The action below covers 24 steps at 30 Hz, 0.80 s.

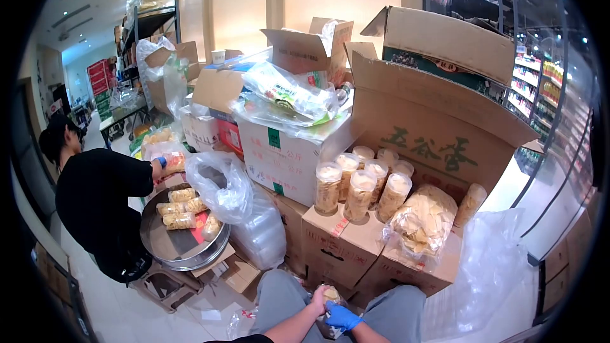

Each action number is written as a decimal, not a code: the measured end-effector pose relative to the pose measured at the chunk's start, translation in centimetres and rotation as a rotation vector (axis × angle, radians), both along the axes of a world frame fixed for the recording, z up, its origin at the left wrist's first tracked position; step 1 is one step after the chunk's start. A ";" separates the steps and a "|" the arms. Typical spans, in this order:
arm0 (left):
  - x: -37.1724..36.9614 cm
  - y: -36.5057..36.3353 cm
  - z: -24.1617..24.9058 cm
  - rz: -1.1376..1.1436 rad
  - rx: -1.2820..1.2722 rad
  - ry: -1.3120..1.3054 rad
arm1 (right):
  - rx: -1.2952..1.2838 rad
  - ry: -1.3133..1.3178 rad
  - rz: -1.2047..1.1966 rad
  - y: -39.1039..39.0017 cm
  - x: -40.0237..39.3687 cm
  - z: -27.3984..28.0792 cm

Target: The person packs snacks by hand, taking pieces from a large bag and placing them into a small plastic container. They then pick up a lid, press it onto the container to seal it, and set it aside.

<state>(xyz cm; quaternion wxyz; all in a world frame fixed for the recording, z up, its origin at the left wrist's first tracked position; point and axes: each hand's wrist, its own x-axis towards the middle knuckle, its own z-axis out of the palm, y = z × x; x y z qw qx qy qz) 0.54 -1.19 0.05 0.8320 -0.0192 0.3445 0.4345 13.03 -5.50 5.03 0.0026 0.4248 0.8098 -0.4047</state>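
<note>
Low between my knees, a clear plastic jar with pale yellow chips (330,295) is partly hidden by my hands. My bare left hand (316,302) is closed around its side. My right hand (343,317), in a blue glove, presses against the jar with its fingers bent over it. In front of me, several filled jars (362,192) stand upright on cardboard boxes (337,248). A clear bag of flat yellow chips (424,221) lies to their right, with another jar (470,204) leaning behind it.
A round metal tray (184,263) holding several lying jars stands at the left. A clear bag (257,228) of stacked empty containers hangs beside it. At the far left, a co-worker in black (101,209) handles a bag. An open carton (432,127) rises behind the jars.
</note>
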 end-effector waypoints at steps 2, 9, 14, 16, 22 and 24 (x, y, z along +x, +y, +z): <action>-0.6 0.3 -0.4 0.128 -0.044 0.142 | 0.129 0.096 -0.014 -0.8 0.3 -0.1; -0.7 -0.4 0.1 0.142 -0.073 0.085 | 0.244 0.025 0.033 -2.8 0.4 5.6; 0.9 -1.5 3.1 -0.004 -0.001 0.031 | 0.149 0.038 0.041 -1.2 -0.3 3.2; 0.6 -1.6 2.6 -0.122 -0.018 0.142 | 0.255 0.175 0.025 -1.2 -0.7 1.8; 0.2 -0.6 2.4 -0.071 0.003 0.128 | 0.049 -0.042 -0.011 -1.1 -1.2 3.9; -0.4 -0.2 0.5 0.075 -0.067 0.153 | 0.140 -0.005 -0.027 -2.3 -0.6 3.7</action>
